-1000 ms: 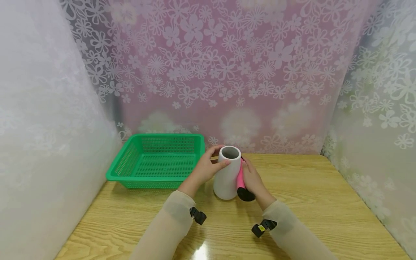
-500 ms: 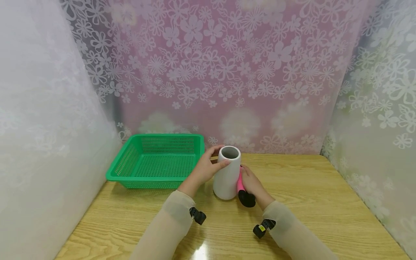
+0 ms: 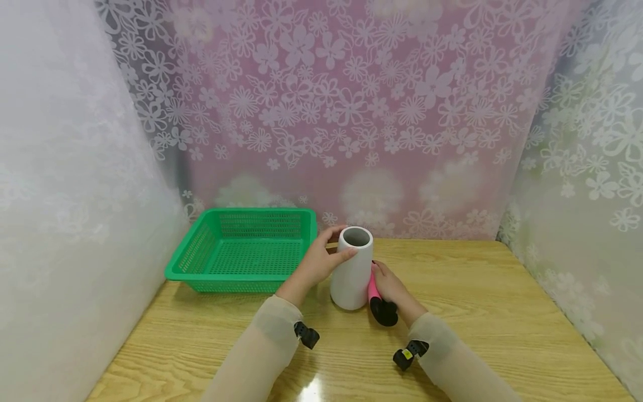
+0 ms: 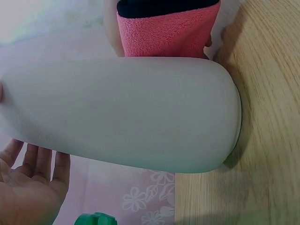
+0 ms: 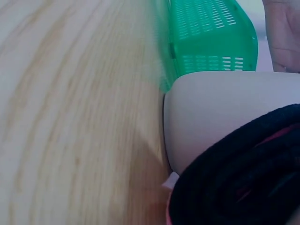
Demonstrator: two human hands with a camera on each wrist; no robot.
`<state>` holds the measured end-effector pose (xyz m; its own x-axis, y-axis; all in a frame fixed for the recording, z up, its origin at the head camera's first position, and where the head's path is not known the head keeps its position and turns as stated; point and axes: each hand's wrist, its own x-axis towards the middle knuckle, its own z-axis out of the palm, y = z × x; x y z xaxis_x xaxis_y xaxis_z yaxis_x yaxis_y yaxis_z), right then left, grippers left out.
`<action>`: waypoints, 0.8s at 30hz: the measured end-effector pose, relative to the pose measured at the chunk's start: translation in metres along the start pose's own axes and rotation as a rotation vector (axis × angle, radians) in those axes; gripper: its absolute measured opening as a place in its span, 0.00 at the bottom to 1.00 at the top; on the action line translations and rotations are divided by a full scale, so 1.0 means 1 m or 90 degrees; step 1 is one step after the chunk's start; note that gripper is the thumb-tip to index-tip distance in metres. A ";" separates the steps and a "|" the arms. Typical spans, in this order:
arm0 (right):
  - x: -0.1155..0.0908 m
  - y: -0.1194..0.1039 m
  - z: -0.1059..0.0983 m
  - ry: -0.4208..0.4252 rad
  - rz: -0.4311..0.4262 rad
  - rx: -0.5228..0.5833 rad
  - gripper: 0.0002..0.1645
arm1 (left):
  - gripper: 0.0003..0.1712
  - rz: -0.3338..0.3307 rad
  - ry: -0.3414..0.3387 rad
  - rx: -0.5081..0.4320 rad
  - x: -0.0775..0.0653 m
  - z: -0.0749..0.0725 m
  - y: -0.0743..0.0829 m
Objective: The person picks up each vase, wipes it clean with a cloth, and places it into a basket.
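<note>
A white vase (image 3: 350, 282) with an open round mouth stands upright on the wooden table. My left hand (image 3: 320, 259) grips it near the top, thumb on the front and fingers round the left and far side. On the vase's right, my right hand (image 3: 393, 283) holds a folded pink-and-black cloth (image 3: 384, 312) against the lower wall. In the left wrist view the cloth's fuzzy pink face (image 4: 166, 36) meets the vase's side. Black folds of the cloth (image 5: 211, 187) fill the lower right of the right wrist view, and most of the right hand is out of sight there.
A green plastic basket (image 3: 241, 277) with slotted walls sits left of the vase, close to my left forearm. Floral curtains (image 3: 351, 111) hang behind the table and along both sides. Black cameras are strapped to both wrists.
My right hand has slid down the vase's right side with the cloth, slightly towards me. The left hand and the vase have stayed in place.
</note>
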<state>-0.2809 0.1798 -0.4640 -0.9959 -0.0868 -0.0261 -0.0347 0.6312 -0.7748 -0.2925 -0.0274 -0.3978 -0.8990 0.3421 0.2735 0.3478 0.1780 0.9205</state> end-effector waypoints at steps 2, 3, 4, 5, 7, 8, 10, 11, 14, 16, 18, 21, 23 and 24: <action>0.000 -0.001 -0.002 -0.007 0.003 0.004 0.32 | 0.37 -0.005 -0.003 0.004 0.001 0.000 0.001; -0.001 -0.001 -0.002 -0.011 0.005 0.005 0.33 | 0.37 -0.006 -0.004 0.004 0.001 0.000 0.001; -0.001 -0.001 -0.003 -0.015 0.007 0.005 0.33 | 0.37 -0.007 -0.005 0.005 0.001 -0.001 0.001; -0.002 -0.001 -0.004 -0.021 0.011 0.008 0.33 | 0.37 -0.006 -0.004 0.004 0.001 -0.001 0.002; -0.003 -0.002 -0.005 -0.029 0.012 0.012 0.33 | 0.36 -0.003 -0.001 0.004 0.000 -0.001 0.001; -0.004 -0.003 -0.006 -0.034 0.013 0.013 0.33 | 0.37 -0.001 0.000 0.002 -0.001 -0.001 0.000; -0.007 -0.004 -0.007 -0.040 0.018 0.022 0.33 | 0.36 0.003 0.001 0.001 -0.001 -0.001 0.000; -0.008 -0.004 -0.008 -0.044 0.021 0.027 0.33 | 0.36 0.004 0.001 0.001 -0.002 -0.001 -0.001; -0.012 -0.004 -0.010 -0.051 0.026 0.034 0.33 | 0.36 0.007 0.000 0.001 -0.003 -0.002 -0.002; -0.015 -0.004 -0.013 -0.061 0.026 0.037 0.33 | 0.36 0.007 -0.001 0.002 -0.004 -0.002 -0.003; -0.016 -0.004 -0.016 -0.070 0.019 0.038 0.33 | 0.37 0.006 -0.001 0.004 -0.004 -0.001 -0.003; -0.017 -0.004 -0.023 -0.089 0.015 0.034 0.33 | 0.38 0.006 0.000 0.008 -0.003 -0.001 -0.003; -0.018 -0.004 -0.027 -0.095 0.013 0.031 0.33 | 0.39 0.005 0.000 0.008 -0.003 -0.001 -0.003; -0.019 -0.005 -0.030 -0.099 0.013 0.031 0.33 | 0.39 0.004 0.001 0.007 -0.003 -0.001 -0.003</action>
<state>-0.2641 0.2014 -0.4405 -0.9714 -0.1947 -0.1362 -0.0070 0.5964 -0.8026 -0.2910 -0.0301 -0.4007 -0.8968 0.3424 0.2802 0.3570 0.1860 0.9154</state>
